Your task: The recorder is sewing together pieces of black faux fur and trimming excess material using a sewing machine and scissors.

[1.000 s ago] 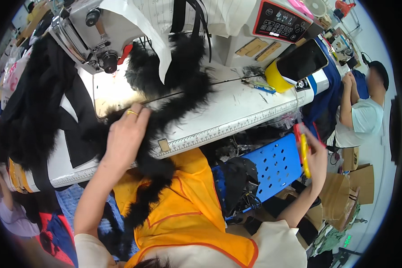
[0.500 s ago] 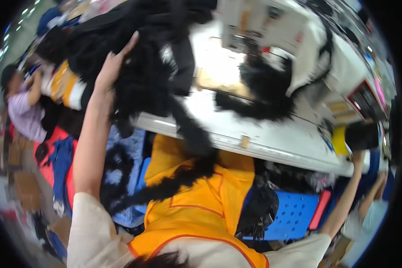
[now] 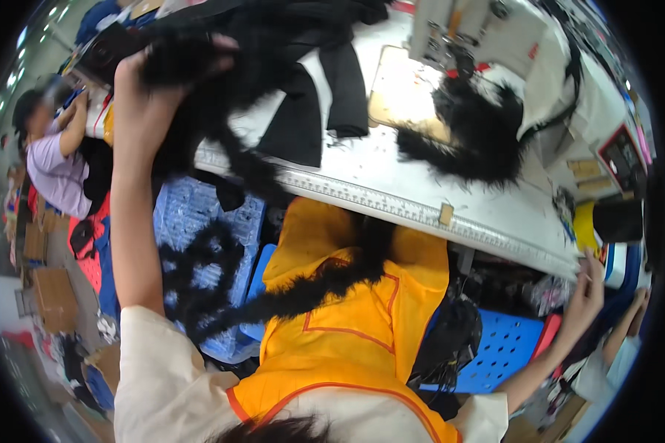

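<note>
My left hand (image 3: 144, 92), raised over the left of the table, is closed on a bunch of black furry fabric (image 3: 181, 63). Part of that fabric is blurred and hangs down over the table edge. Beside it, flat black garment pieces (image 3: 295, 122) lie on the white tabletop (image 3: 362, 166). A black furry strip (image 3: 295, 299) crosses my orange apron toward the left. More black furry fabric (image 3: 480, 133) lies by the needle area of a white sewing machine (image 3: 528, 55). My right hand (image 3: 585, 292) is by the table's right front edge, fingers extended, nothing visible in it.
A ruler strip (image 3: 377, 198) runs along the table's front edge. A blue plastic crate (image 3: 188, 210) stands below at left, and a blue perforated basket (image 3: 495, 354) at right. A black and yellow container (image 3: 606, 221) stands at the right end. Co-workers sit on both sides.
My left hand has moved up and left with the furry fabric, uncovering flat black pieces. My right hand has come down from the black and yellow container to the table edge.
</note>
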A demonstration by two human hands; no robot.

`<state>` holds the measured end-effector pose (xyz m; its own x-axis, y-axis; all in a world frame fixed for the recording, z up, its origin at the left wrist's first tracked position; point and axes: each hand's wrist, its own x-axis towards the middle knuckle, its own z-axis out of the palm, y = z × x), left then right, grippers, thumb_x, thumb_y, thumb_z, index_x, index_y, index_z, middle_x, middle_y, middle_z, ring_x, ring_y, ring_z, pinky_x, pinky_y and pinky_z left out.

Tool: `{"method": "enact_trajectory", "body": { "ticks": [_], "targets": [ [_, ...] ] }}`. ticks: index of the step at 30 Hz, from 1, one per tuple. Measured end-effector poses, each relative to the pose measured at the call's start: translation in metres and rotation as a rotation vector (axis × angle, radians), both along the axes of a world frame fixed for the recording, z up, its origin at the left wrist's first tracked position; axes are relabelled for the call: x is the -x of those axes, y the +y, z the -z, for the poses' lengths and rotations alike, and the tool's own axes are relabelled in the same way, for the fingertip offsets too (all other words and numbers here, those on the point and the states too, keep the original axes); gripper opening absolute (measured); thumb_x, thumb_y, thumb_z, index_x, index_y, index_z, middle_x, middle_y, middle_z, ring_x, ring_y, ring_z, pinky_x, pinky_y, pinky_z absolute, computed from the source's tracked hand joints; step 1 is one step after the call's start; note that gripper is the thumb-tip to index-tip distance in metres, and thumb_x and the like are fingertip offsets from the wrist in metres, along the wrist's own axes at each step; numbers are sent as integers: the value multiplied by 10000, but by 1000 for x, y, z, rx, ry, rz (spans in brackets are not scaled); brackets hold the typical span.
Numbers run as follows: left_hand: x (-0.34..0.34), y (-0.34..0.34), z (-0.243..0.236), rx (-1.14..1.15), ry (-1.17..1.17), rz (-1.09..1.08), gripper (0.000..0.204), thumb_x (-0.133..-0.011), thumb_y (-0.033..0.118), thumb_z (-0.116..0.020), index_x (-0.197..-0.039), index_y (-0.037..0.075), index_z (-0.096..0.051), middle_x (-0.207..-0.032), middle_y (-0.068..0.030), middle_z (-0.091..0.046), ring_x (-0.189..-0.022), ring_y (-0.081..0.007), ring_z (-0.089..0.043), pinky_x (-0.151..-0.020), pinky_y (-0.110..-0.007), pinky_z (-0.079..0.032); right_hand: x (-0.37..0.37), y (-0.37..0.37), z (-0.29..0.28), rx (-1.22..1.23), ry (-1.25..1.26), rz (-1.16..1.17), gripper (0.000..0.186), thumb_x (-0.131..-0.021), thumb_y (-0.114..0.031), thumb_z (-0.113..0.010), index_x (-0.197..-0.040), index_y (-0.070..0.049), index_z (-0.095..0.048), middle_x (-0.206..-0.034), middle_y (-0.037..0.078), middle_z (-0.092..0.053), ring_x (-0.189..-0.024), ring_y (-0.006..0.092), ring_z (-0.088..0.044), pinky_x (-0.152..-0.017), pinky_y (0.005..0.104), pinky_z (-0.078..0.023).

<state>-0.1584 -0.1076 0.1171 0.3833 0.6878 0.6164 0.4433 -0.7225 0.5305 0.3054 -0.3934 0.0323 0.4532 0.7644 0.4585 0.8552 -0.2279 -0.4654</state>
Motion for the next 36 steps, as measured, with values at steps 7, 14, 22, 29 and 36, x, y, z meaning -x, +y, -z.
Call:
{"method": "enact_trajectory", "body": {
  "ticks": [7,14,22,29,36],
  "targets": [
    [-59,-97,74,494,286,378,293,-612,-71,-671,-870,8,-556,-765,-97,-628,-742,-241,-633,-646,-252,-466,237,104,48,-15,1055,-707,300,-693,90,-611,-987,32,-596,-915,86,-601,-799,134,-615,-672,228,-498],
    [-45,-92,119,787,108,308,240,-705,-37,-669,-883,-4,-512,-769,-90,-608,-704,-145,-606,-683,-271,-479,258,114,71,43,1431,-596,77,-762,97,-597,-826,56,-582,-824,71,-585,-727,131,-621,-649,231,-515],
    [13,-61,146,1600,-181,85,317,-800,38,-623,-1102,45,-527,-759,-48,-591,-450,-96,-469,-371,-222,-327,224,125,75,-251,1374,-387,138,-764,72,-603,-891,17,-600,-830,39,-596,-719,88,-578,-670,230,-524],
    [60,-34,158,1397,-689,-268,359,-817,24,-569,-1163,54,-479,-848,-58,-621,-614,-122,-554,-474,-241,-427,202,121,79,-278,1167,-272,162,-807,36,-583,-967,13,-595,-910,40,-576,-784,100,-563,-728,239,-507],
    [101,-21,119,866,-323,-312,116,-767,67,-672,-856,38,-603,-699,-44,-630,-505,-75,-516,-421,-191,-348,177,107,91,-349,1095,-224,141,-818,12,-595,-958,5,-608,-915,32,-590,-802,89,-556,-711,212,-477]
  ]
}}
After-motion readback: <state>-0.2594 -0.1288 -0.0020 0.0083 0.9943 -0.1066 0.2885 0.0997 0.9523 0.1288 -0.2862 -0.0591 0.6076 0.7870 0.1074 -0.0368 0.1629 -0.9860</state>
